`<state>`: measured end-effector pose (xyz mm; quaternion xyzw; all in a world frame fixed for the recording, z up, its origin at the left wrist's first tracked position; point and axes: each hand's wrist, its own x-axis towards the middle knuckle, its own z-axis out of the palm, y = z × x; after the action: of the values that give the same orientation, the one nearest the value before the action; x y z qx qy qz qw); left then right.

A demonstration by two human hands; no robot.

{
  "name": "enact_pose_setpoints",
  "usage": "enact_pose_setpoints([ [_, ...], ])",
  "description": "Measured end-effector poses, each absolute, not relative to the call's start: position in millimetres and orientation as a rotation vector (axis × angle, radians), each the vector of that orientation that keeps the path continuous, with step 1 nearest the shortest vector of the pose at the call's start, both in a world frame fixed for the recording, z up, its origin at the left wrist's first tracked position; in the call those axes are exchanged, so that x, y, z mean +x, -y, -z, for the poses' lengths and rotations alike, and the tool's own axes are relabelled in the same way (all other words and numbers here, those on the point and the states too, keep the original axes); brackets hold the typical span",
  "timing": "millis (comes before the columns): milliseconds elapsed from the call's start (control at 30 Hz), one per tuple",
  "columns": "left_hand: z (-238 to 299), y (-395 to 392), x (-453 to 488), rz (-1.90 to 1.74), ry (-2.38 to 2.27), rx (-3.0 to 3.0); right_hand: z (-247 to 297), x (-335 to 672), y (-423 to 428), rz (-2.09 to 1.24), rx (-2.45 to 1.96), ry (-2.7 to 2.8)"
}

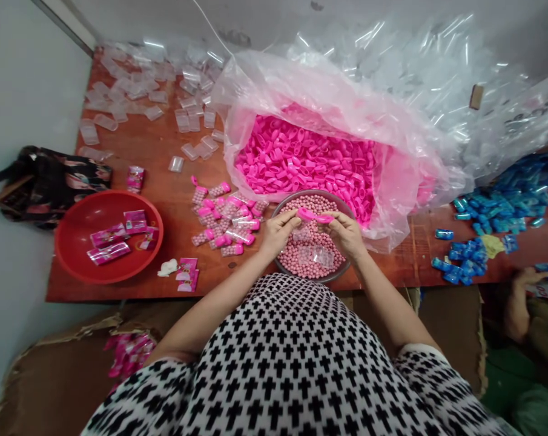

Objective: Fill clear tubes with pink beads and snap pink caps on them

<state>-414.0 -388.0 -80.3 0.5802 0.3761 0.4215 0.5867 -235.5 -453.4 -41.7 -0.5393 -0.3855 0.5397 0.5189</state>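
Both hands are over a grey bowl [280, 266] of small pink balls [292, 264]. My left hand [276, 234] is closed, pinching a bright pink plastic cap [306, 214] at the fingertips. Facing it, my right hand [346, 235] is closed on another pink cap piece [324, 218]; the two pink parts meet between the hands, and I cannot tell whether they are joined. On the balls lie clear plastic containers [323, 257]. To the left is a pile of ball-filled containers with pink caps [221, 225].
Behind the bowl, a plastic bag [394, 181] holds many pink caps [301, 154]. Clear containers [153, 113] are scattered at back left. A red basin [74, 254] holds pink packets [108, 252]. Blue packets [467, 257] lie at right, near another person's hand [525, 278].
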Motion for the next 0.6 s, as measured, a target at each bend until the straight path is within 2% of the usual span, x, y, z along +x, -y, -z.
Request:
enact_pose_setpoints([
  [133,74.0,392.5,-417.8,-0.96,-0.708,1.651,33.8,-241.3,448.7,-1.6,-1.209,0.758],
  [267,71.4,399.7,-417.4,-0.972,-0.691,1.669,29.1,-251.6,449.5,-1.917,-1.13,0.574],
  [600,81.6,410.6,-420.9,-0.919,-0.774,1.663,55.1,-296.3,456.0,-1.635,-1.094,0.268],
])
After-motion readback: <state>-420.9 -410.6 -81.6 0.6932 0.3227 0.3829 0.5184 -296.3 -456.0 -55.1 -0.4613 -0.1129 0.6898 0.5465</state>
